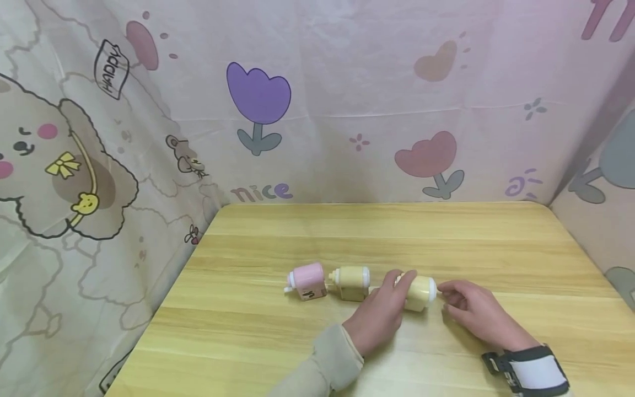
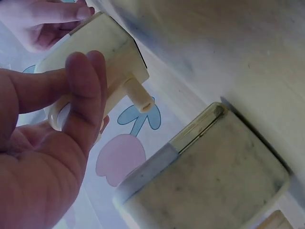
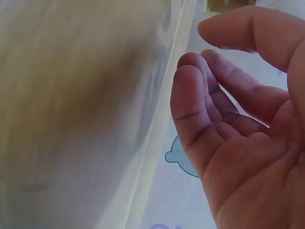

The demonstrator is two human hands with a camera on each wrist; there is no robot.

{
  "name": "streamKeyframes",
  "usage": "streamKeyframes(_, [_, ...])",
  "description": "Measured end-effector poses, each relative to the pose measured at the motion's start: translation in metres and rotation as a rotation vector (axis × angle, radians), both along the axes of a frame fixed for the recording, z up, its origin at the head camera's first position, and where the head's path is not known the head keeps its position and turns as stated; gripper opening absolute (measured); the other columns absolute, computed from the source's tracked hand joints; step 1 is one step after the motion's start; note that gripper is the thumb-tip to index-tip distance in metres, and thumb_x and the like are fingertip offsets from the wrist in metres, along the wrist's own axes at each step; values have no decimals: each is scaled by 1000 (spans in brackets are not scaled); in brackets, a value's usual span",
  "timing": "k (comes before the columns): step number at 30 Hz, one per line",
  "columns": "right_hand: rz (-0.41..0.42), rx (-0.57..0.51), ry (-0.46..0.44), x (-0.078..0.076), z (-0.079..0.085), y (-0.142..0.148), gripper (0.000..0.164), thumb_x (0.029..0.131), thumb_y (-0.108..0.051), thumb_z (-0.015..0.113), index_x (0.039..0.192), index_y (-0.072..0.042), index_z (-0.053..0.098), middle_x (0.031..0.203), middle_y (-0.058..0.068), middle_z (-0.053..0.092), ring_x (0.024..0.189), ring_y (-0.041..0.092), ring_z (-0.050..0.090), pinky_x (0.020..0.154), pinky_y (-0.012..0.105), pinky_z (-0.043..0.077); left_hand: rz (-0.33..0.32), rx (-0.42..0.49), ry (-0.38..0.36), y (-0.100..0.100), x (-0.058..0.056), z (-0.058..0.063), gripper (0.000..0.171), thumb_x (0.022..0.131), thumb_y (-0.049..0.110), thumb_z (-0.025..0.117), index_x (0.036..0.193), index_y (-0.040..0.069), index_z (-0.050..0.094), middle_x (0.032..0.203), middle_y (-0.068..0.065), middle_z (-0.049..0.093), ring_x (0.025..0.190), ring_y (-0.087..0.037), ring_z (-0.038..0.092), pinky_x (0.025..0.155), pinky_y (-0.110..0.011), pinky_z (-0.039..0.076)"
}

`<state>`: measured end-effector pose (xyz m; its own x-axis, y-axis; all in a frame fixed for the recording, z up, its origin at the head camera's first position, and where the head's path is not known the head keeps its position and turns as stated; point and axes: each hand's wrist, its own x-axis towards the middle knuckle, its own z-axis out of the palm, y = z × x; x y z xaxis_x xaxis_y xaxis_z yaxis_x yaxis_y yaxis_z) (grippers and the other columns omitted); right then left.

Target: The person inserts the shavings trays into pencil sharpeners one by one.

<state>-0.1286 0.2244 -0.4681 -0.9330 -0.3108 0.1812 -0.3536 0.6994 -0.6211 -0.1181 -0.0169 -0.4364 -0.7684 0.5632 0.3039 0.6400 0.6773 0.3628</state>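
Note:
My left hand [image 1: 381,311] grips the left end of a pale yellow hand-crank pencil sharpener [image 1: 418,293] with a white rim on its right end. In the left wrist view, thumb and fingers close around the crank end of this sharpener [image 2: 102,52], and its stubby knob sticks out past them. My right hand [image 1: 478,314] is just right of the white rim, its fingers loosely bent and holding nothing; whether a fingertip touches the rim cannot be told. Left of the left hand stand a second yellow sharpener [image 1: 353,281] and a pink sharpener [image 1: 308,278].
The sharpeners are on a light wood-grain table [image 1: 238,331]. A printed cloth [image 1: 337,66] with flowers and cartoon animals hangs behind the table and along both sides. A strap with a white plate [image 1: 538,372] goes around the right wrist.

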Motion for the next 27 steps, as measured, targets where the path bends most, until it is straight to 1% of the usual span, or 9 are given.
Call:
streamKeyframes(4, [14,-12,26,-1,-1,0,34,79,-9,72,112,-5,63,94,-4,63,78,4,55,65,27,50,-9,14,-35,3,-4,-4,58,95,6,50,147,17,26,131,-16,45,60,-7,51,51,-8,37])
streamKeyframes(8, [11,-2,23,-2,-1,0,34,78,-9,72,111,-6,63,94,-5,64,77,3,55,64,26,49,15,-1,-56,5,-6,-7,57,96,10,51,147,19,26,132,-14,45,63,-9,54,53,-10,40])
streamKeyframes(15, [17,-5,-58,-1,-1,0,33,81,-9,71,112,-4,62,97,-2,65,78,5,56,67,27,50,75,-35,-85,10,-6,-11,60,96,15,53,148,24,25,132,-12,45,58,-8,52,47,-12,37])
streamKeyframes(18, [13,-2,-72,-1,-1,0,33,82,-10,70,113,-3,62,97,-1,65,79,6,57,68,28,50,90,-50,-86,11,-5,-10,62,97,16,53,150,26,22,134,-11,44,58,-8,51,47,-12,36])
streamKeyframes(21, [-29,31,-44,-1,0,0,31,84,-11,68,113,-2,62,95,-1,64,80,9,58,70,30,51,108,-86,-93,11,-4,-8,69,98,19,51,154,29,12,145,-15,36,59,-6,49,46,-12,35])
streamKeyframes(24, [-96,57,-15,-2,3,1,29,92,-19,62,115,-2,60,95,3,65,82,15,60,71,35,52,134,-120,-95,10,0,-1,77,98,26,51,154,32,-2,155,-18,22,68,-9,54,47,-14,35])
streamKeyframes(25, [-116,58,-10,-2,4,1,31,94,-23,59,115,-1,60,95,5,65,83,17,61,71,37,53,140,-137,-72,9,1,3,76,98,29,51,154,29,-1,155,-18,22,72,-10,57,49,-15,38])
streamKeyframes(26, [-136,58,-7,-3,6,1,32,96,-27,56,115,-2,60,96,6,65,84,18,61,71,38,53,142,-140,-43,8,2,7,74,98,32,51,155,25,4,153,-18,26,77,-11,59,52,-16,41])
streamKeyframes(27, [-151,55,2,-4,7,1,33,98,-30,53,114,-2,60,96,7,65,84,19,61,71,39,53,148,-134,-21,6,3,13,70,97,35,51,155,21,13,150,-16,33,82,-12,60,55,-16,43])
